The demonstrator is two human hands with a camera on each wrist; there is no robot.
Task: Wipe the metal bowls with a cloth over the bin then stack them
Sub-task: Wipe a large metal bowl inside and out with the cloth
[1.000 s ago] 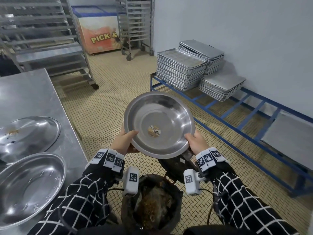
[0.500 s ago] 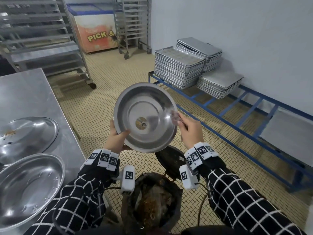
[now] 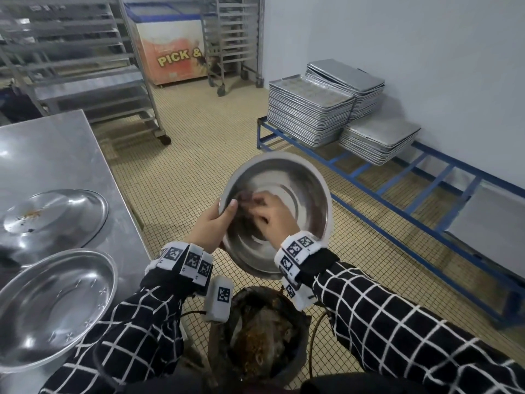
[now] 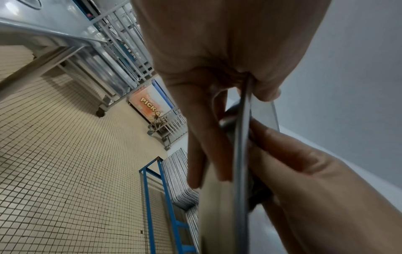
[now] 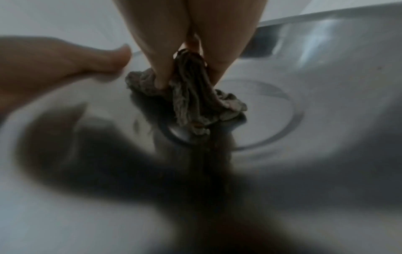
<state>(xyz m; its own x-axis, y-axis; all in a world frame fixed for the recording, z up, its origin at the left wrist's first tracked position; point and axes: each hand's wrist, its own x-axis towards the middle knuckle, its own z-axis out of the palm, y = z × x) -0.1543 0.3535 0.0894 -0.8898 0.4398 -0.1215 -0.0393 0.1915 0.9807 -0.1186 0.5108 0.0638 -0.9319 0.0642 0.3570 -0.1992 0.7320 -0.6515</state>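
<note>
the left hand point(image 3: 211, 224) grips the rim of a metal bowl point(image 3: 298, 191), thumb hooked over the edge inside and fingers behind it, holding the bowl tilted toward the person above the bin point(image 3: 264, 334) on the tiled floor. the right hand point(image 3: 270, 214) is inside the bowl, its fingers closed on a bunched brownish cloth point(image 5: 195, 103) and pressing it against the bowl's inner surface near the flat centre; the right wrist view shows the cloth pinched between fingertips and touching the metal. the head view is smeared around that hand, so the wipe looks to be under way rather than done. on the steel table point(image 3: 56, 143) to the left sit two more bowls: a near one point(image 3: 54, 308) lying open side up, and a farther one point(image 3: 54, 217) with brown crumbs on it, which appears unwiped. whether the near one is already clean cannot be told. judging from this, the job is in an early or middle stage: this bowl needs finishing, at least one more needs wiping, and no stack is visible yet.
</note>
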